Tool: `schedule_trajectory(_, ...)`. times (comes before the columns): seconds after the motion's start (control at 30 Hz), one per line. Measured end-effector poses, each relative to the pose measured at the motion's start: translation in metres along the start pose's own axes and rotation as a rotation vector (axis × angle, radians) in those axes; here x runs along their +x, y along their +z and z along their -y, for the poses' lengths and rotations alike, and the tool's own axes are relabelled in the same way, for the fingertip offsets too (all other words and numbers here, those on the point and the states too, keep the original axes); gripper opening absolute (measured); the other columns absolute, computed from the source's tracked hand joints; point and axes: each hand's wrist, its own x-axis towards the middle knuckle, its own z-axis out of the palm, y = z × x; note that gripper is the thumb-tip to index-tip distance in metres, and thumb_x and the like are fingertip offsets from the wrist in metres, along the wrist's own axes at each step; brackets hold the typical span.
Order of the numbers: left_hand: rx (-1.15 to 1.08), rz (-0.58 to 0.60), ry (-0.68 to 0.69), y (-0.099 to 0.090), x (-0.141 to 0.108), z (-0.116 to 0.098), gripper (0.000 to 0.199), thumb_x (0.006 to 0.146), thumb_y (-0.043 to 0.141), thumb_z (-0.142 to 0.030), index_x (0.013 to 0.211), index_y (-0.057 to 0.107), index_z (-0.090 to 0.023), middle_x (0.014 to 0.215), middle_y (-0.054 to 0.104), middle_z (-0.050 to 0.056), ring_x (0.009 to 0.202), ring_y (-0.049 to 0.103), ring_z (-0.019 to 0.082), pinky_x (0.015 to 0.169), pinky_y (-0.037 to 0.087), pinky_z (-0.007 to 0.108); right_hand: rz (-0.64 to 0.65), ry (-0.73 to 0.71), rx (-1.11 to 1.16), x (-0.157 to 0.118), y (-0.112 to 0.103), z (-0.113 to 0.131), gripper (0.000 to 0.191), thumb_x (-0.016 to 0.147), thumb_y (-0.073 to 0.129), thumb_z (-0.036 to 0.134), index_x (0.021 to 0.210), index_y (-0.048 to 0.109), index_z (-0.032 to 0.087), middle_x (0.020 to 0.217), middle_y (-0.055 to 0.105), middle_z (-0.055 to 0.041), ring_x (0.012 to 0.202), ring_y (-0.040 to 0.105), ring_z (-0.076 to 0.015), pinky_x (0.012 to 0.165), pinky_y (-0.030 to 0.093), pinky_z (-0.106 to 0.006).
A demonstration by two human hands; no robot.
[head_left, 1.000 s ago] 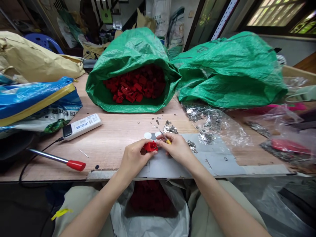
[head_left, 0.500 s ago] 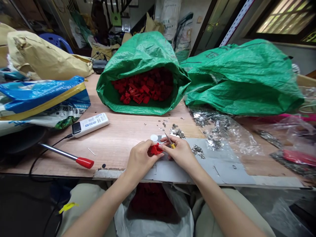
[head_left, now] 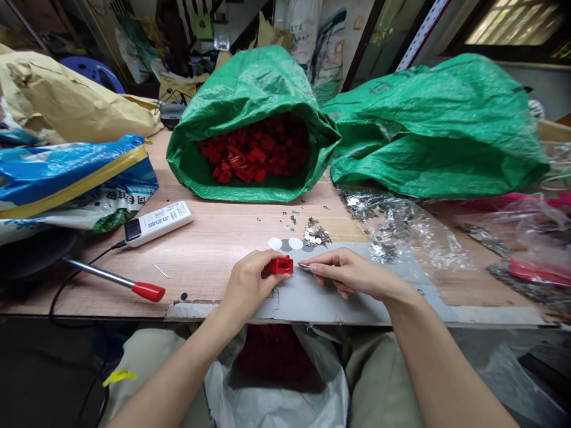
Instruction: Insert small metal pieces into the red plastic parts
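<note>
Between the thumb and fingers of my left hand [head_left: 250, 276] is a small red plastic housing [head_left: 282, 265], its hollow open end facing right. My right hand [head_left: 350, 270] is closed in a pinch just to the right of it. From its fingertips a thin pointed metal tool [head_left: 304, 266] sticks out toward the housing, with a small gap between them; the rest of this tool is hidden by the fingers. Beyond the hands lies a heap of small metal pieces [head_left: 316, 233], with several loose ones scattered around it. Both hands are above a grey sheet [head_left: 307, 303] on the table.
A green sack [head_left: 254, 77] of red plastic parts [head_left: 259, 151] opens toward me. Another green sack [head_left: 437, 131] and a clear bag [head_left: 401, 232] of metal pieces lie right. Left are a white device [head_left: 158, 223], a red-tipped lever [head_left: 147, 291] and a blue bag [head_left: 75, 178].
My right hand has drawn away rightward from the red housing and turned the tool so its tip points left. The housing remains in my left hand, its open end now showing.
</note>
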Motion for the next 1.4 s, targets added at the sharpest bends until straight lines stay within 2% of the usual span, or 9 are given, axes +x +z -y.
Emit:
schedule_trajectory(0.1,0.018,0.018,0.027,-0.001,0.000,0.001,0.026,0.082,0.076,-0.020,0.106,0.069,-0.023,0.105,0.074,0.002,0.096,0.067,0.020,0.087,0.052,0.034,0.046,0.001,0.009,0.002,-0.001,0.000,0.055,0.083,0.065,0.061,0.112,0.076,0.015,0.069,0.062,-0.0010,0.042,0.042,-0.0054,0.038,0.029,-0.019)
schedule_trajectory(0.23,0.033,0.037,0.029,-0.002,0.000,0.002,0.024,0.083,0.075,-0.022,0.107,0.069,-0.023,0.105,0.074,0.003,0.097,0.067,0.021,0.087,0.053,0.035,0.051,-0.004,0.012,0.007,0.002,-0.002,0.056,0.083,0.066,0.058,0.119,0.074,0.017,0.066,0.063,-0.0006,0.043,0.043,-0.0058,0.039,0.031,-0.019)
schedule_trajectory(0.7,0.049,0.047,0.054,-0.003,0.000,0.001,0.026,0.083,0.075,-0.019,0.107,0.069,-0.022,0.105,0.073,0.003,0.097,0.066,0.020,0.086,0.051,0.033,0.021,-0.011,-0.043,0.011,0.006,-0.002,0.044,0.086,0.062,0.055,0.105,0.078,0.018,0.066,0.060,0.0000,0.043,0.044,-0.0061,0.039,0.033,-0.019)
schedule_trajectory(1.0,0.049,0.045,0.036,-0.003,0.000,0.001,0.026,0.083,0.075,-0.021,0.108,0.069,-0.022,0.105,0.074,0.004,0.097,0.066,0.021,0.087,0.052,0.034,0.028,-0.018,0.008,0.009,0.006,-0.001,0.047,0.086,0.063,0.052,0.115,0.076,0.018,0.062,0.058,0.0008,0.043,0.044,-0.0061,0.038,0.031,-0.018)
schedule_trajectory(1.4,0.058,0.042,0.050,-0.002,0.000,0.001,0.026,0.082,0.075,-0.020,0.108,0.069,-0.023,0.105,0.074,0.003,0.096,0.066,0.020,0.085,0.052,0.033,0.007,-0.016,-0.015,0.009,0.008,0.001,0.046,0.087,0.063,0.049,0.117,0.076,0.017,0.061,0.054,0.0022,0.045,0.043,-0.0066,0.040,0.035,-0.018)
